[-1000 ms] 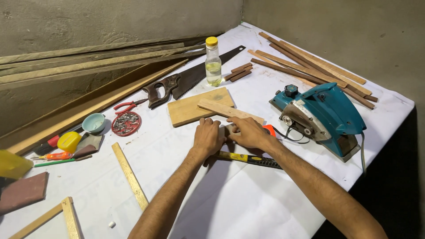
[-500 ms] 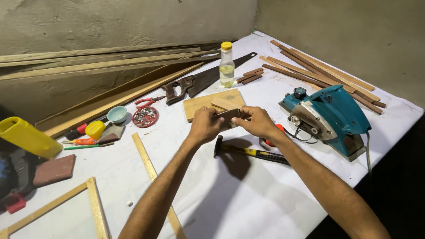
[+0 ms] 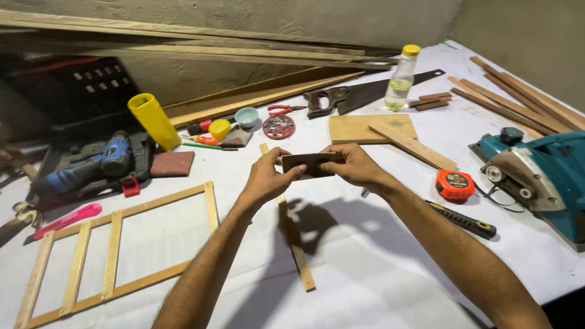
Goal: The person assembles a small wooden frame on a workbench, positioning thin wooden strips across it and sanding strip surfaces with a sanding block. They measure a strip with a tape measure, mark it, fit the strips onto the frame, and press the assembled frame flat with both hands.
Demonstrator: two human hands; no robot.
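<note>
Both of my hands hold a small dark brown rectangular piece (image 3: 308, 163) up above the white table (image 3: 378, 268). My left hand (image 3: 267, 176) pinches its left end and my right hand (image 3: 353, 166) grips its right end. Under the hands a thin wooden strip (image 3: 295, 239) lies on the table, pointing toward me. A wooden ladder-like frame (image 3: 116, 250) lies at the left. A red tape measure (image 3: 455, 185) and a black-handled tool (image 3: 466, 220) lie just right of my right forearm.
A teal electric planer (image 3: 536, 180) stands at the right edge. At the back are a wood block with a slat (image 3: 372, 128), a handsaw (image 3: 359, 97), a clear bottle (image 3: 401, 79) and several wood strips (image 3: 518, 97). A blue drill (image 3: 91, 164), a yellow container (image 3: 152, 120) and small bowls (image 3: 247, 117) lie left.
My hands rose from the table with the small brown piece held between them. The view swung left, bringing the wooden frame and the drill into sight.
</note>
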